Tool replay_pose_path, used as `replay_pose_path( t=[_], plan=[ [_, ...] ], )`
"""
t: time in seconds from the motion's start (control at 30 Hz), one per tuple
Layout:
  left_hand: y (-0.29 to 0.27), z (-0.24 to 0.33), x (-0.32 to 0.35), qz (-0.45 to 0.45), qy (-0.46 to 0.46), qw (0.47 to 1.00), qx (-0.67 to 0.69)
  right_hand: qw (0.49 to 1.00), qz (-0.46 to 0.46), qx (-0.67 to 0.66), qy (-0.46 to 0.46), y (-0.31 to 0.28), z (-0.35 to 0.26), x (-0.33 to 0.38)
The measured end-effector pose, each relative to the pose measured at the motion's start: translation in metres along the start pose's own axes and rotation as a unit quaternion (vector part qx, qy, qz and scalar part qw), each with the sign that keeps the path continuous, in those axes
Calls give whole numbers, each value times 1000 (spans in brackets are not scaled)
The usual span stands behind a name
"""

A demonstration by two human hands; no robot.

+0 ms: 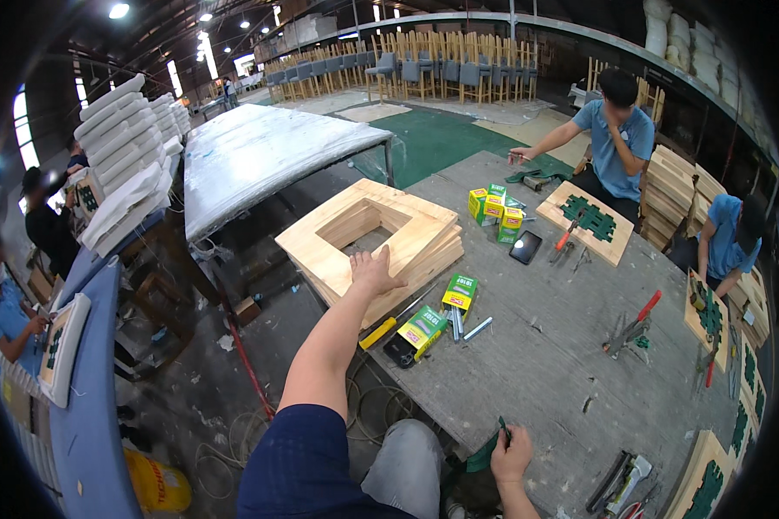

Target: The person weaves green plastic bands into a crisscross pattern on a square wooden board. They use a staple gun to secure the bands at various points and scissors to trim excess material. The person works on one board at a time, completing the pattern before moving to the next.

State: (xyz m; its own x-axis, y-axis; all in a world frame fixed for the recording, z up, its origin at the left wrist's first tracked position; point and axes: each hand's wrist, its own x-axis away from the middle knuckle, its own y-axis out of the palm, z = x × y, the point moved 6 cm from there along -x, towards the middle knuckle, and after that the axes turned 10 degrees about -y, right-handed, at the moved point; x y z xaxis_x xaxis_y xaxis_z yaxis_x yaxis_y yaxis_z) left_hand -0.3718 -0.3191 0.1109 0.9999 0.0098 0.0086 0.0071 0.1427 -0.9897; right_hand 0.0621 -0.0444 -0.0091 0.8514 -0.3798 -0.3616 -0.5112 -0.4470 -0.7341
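Note:
My left hand lies with fingers spread on the near side of the top wooden frame. That frame tops a stack of similar pale frames with square openings, their corners slightly out of line. Low at the table's near edge, my right hand is closed around a dark green strap, which hangs down toward my lap. Beside the stack are yellow-and-green boxes, strips of staples and a screwdriver with a yellow handle.
A staple gun lies at the near right of the grey table. Red-handled pliers, a phone and a frame with woven green straps lie farther off. Two co-workers sit along the right. A plastic-covered table stands behind the stack.

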Motion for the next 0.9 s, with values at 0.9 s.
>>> replay_pose_path(
  t=[0.9],
  plan=[
    [-253,-71,284,-218,160,722,637,960,75,-235,136,-13,25,13]
  ],
)
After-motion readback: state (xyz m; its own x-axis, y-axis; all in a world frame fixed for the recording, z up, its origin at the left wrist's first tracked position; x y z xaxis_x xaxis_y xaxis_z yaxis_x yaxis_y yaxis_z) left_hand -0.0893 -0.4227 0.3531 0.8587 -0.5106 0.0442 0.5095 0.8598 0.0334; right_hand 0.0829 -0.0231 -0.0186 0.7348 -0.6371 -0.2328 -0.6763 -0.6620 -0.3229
